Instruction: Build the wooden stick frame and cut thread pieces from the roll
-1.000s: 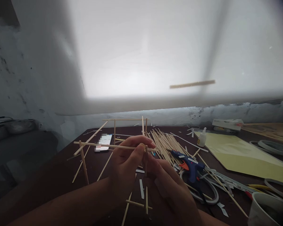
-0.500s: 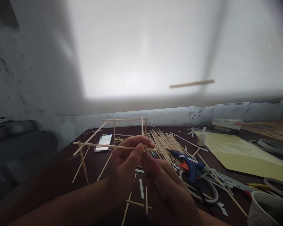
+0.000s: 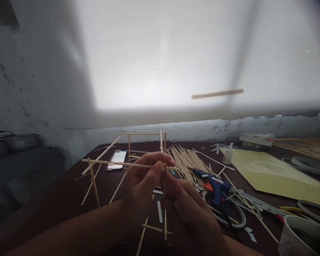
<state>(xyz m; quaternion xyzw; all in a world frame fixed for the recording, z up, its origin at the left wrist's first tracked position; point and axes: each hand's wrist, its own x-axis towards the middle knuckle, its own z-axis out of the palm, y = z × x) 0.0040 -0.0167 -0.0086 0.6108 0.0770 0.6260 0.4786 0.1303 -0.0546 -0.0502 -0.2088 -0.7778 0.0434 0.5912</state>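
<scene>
A frame of thin wooden sticks [image 3: 114, 164] stands on the dark table [image 3: 69, 199]. My left hand [image 3: 144, 186] pinches its horizontal top stick near the right corner, thumb and fingers closed on it. My right hand [image 3: 192, 209] sits just to the right and below, fingers closed around the upright stick [image 3: 164, 181] at that same corner. The joint lies between the two hands.
A pile of loose sticks [image 3: 186, 161] lies behind the hands. A blue glue gun [image 3: 212, 185], a small glue bottle [image 3: 228, 154], a phone [image 3: 118, 159], a yellow sheet [image 3: 272, 174], tape rolls [image 3: 306, 165] and a white cup [image 3: 301, 236] are on the table.
</scene>
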